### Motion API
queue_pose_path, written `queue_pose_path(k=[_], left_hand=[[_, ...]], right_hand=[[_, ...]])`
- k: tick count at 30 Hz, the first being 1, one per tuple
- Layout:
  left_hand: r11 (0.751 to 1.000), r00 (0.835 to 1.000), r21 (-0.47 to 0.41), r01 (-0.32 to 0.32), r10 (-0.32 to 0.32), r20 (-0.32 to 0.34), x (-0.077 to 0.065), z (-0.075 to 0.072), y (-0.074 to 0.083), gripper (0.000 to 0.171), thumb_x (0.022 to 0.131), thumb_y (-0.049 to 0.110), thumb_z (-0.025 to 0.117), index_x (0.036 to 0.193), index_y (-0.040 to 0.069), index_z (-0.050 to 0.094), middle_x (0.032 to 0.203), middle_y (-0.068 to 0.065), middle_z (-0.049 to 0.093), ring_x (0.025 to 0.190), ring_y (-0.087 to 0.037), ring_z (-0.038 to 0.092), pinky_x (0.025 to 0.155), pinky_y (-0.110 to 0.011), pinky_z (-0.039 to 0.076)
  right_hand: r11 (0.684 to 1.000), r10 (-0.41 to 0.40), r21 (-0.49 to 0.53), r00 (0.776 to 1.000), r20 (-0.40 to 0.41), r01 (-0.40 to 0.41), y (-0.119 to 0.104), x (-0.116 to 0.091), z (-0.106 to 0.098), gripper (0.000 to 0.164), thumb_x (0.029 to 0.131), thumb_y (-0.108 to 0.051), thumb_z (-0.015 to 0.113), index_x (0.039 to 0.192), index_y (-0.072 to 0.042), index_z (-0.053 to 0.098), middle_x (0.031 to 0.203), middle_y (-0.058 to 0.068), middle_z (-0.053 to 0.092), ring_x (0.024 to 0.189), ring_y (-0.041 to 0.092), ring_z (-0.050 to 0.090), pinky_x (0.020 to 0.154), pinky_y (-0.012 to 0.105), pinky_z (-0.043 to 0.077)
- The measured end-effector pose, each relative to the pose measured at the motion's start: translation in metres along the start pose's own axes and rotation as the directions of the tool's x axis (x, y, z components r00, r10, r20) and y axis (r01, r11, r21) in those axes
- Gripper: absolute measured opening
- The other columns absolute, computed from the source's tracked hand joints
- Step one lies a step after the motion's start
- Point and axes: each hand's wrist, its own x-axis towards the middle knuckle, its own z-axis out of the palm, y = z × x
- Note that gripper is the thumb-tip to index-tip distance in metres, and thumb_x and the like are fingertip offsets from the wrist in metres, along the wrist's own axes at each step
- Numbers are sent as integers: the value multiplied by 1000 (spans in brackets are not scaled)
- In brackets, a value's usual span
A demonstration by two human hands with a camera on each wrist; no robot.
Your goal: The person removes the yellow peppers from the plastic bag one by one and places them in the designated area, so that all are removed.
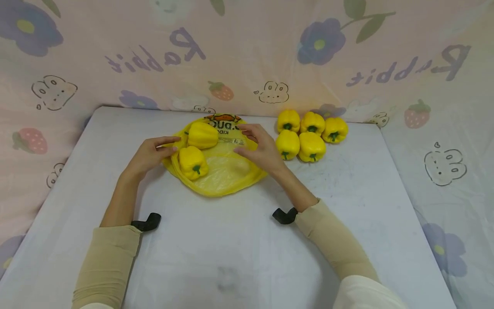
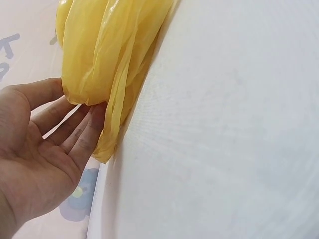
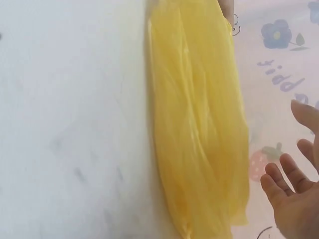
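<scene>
A yellow plastic bag point(image 1: 227, 176) with its mouth spread wide stands on the white table. Inside, at its left, are two yellow bell peppers: one pepper point(image 1: 202, 135) on its side, the other pepper point(image 1: 193, 163) with its green stem toward me. My left hand point(image 1: 148, 156) touches the bag's left side with loosely extended fingers; in the left wrist view, some fingertips are hidden behind the plastic point(image 2: 94, 55). Over the bag's right part hovers my right hand point(image 1: 264, 150), fingers spread and holding nothing. The right wrist view shows that palm point(image 3: 301, 214) apart from the bag's outer wall point(image 3: 199, 119).
Several more yellow bell peppers point(image 1: 312, 146) sit in a cluster at the back right, close beyond my right hand. A patterned curtain point(image 1: 247, 51) hangs behind the white table point(image 1: 208, 257). Black curved pieces point(image 1: 148, 222) stick out at both sleeve cuffs.
</scene>
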Motion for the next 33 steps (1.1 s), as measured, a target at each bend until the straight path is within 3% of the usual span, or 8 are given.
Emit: queue_pose_path(k=[4, 8, 12, 19, 28, 33], left_hand=[[1000, 1000, 5, -2, 2, 1, -1, 0, 0, 49, 99, 32, 62, 143, 11, 55, 153, -13, 41, 129, -27, 46, 101, -38, 40], [1000, 1000, -2, -17, 17, 0, -1, 0, 0, 49, 100, 32, 61, 143, 11, 54, 153, -14, 42, 128, -27, 47, 95, -30, 42], [1000, 1000, -17, -16, 16, 12, 0, 1, -2, 49, 101, 30, 59, 145, 10, 52, 154, -14, 40, 131, -27, 46, 95, -27, 42], [999, 999, 2, -33, 33, 9, 1, 1, -4, 50, 100, 35, 60, 144, 11, 53, 152, -14, 44, 129, -29, 49, 97, -33, 43], [999, 999, -9, -40, 40, 5, 0, 1, -4, 49, 100, 31, 60, 144, 9, 53, 151, -16, 44, 132, -32, 48, 105, -45, 40], [999, 999, -5, -44, 44, 4, -1, 1, -5, 49, 100, 32, 60, 143, 9, 54, 151, -15, 45, 130, -30, 50, 101, -38, 42]], right_hand=[[1000, -14, 11, 999, 45, 13, -1, 3, 11, 59, 85, -18, 81, 137, -7, 55, 134, 8, 54, 122, 29, 53, 107, 31, 41], [998, -48, 42, 995, 90, 44, -2, 7, 24, 61, 84, -12, 81, 137, -1, 53, 136, 12, 53, 122, 35, 54, 107, 39, 41], [998, -36, 63, 989, 144, 27, -2, 9, 37, 63, 85, -11, 80, 139, 1, 51, 138, 15, 51, 124, 38, 52, 108, 41, 41], [998, 34, 48, 972, 231, -46, -3, 12, 59, 64, 88, -24, 79, 142, -6, 50, 143, 7, 50, 129, 28, 50, 108, 31, 40], [991, 130, -5, 947, 293, -135, -11, 16, 81, 68, 88, -36, 77, 144, -11, 48, 143, 1, 52, 128, 19, 50, 108, 31, 40], [980, 200, -48, 930, 307, -195, -11, 17, 94, 72, 86, -47, 75, 145, -17, 48, 140, -6, 53, 122, 9, 51, 104, 25, 41]])
